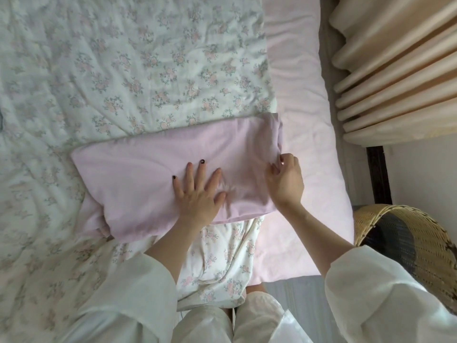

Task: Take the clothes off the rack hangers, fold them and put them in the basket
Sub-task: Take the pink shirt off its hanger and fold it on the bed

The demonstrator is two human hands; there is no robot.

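Folding unfinished: 1 pink garment [158,167] on the bed [123,70], left hand [197,194] flat on it, right hand [285,179] pinching its edge; basket [425,246] awaits.

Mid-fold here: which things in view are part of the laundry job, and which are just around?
Part of the job:
pink garment, half folded on the bed
left hand, flat on it
right hand, pinching its right edge
wicker basket, at the right beside the bed

Just around:
floral quilt
pink sheet
beige curtain
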